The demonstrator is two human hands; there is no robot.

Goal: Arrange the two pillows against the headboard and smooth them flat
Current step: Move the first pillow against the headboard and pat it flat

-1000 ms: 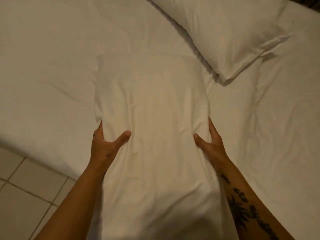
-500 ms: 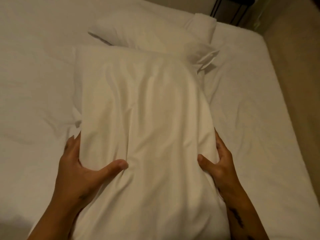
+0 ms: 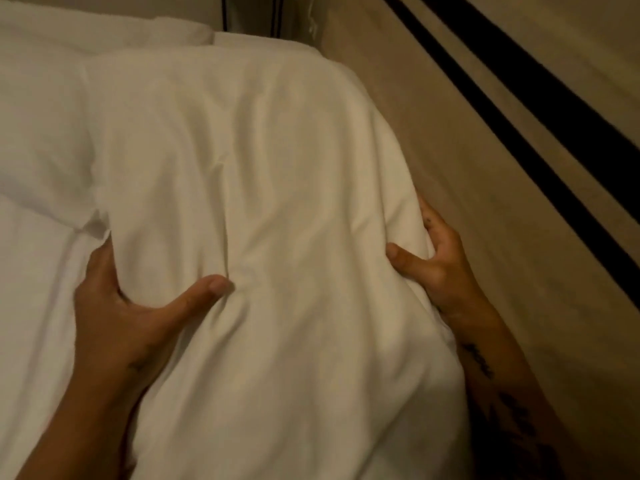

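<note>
On the bed's right side, beside the beige padded headboard (image 3: pixel 485 140), lies a plump white cotton pillow (image 3: pixel 263 188). The left hand (image 3: pixel 128 306) and right hand (image 3: pixel 440 265) each clamp its near edges.

A pillow (image 3: pixel 263 220) fills the middle, lying lengthwise from near to far on the bed (image 3: pixel 31 278). The left hand (image 3: pixel 128 306) clasps its near left edge, the right hand (image 3: pixel 436 265) its near right edge. A second pillow (image 3: pixel 45 126) lies to its left, touching it. The headboard (image 3: pixel 485 168) runs along the right.
</note>
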